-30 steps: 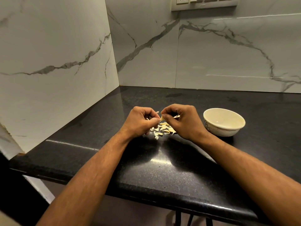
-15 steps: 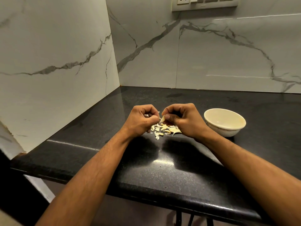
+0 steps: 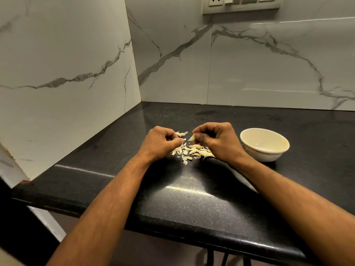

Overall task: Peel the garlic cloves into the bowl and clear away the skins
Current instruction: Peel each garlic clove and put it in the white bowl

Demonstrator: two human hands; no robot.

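The hands are now apart: right hand (image 3: 217, 140) pinches the clove (image 3: 191, 137), left hand (image 3: 160, 143) pinches a skin (image 3: 181, 134). The clove looks peeled, ready for the bowl (image 3: 264, 144).

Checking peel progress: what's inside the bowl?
The bowl shows only its bare cream inside; no cloves visible. The near inner wall is hidden by the rim. The right hand holds a clove.

I see a black speckled counter (image 3: 192, 204) set into a corner, its rounded front edge catching bright glare streaks. White marble-look panels with grey veins form the left wall (image 3: 63, 73) and the back wall (image 3: 249, 64). A switch plate (image 3: 241, 4) with a socket sits at the top of the back wall. Dim, warm light
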